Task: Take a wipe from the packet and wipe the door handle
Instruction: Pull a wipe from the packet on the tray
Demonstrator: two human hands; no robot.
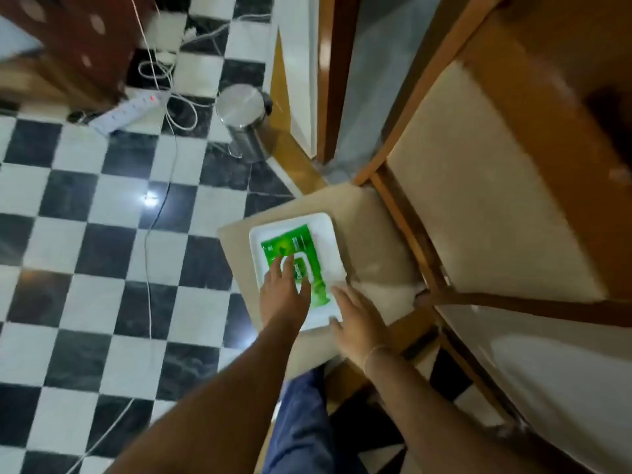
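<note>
A green wipe packet [297, 249] with a white flap lies on a white tray [325, 230], which rests on a beige cushioned seat [372, 234]. My left hand [282, 290] lies flat on the near half of the packet, fingers spread over the flap. My right hand [359, 321] rests on the tray's near right edge beside the packet, fingers loosely apart and holding nothing. A brown wooden door edge [337, 73] stands at the top. Its handle is out of view.
The floor is black and white checked tile [102, 234]. A steel pedal bin [242, 118] stands by the door frame. A white power strip [126, 111] and loose white cables [150, 251] trail across the floor. A wooden chair with beige cushions [478, 200] fills the right side.
</note>
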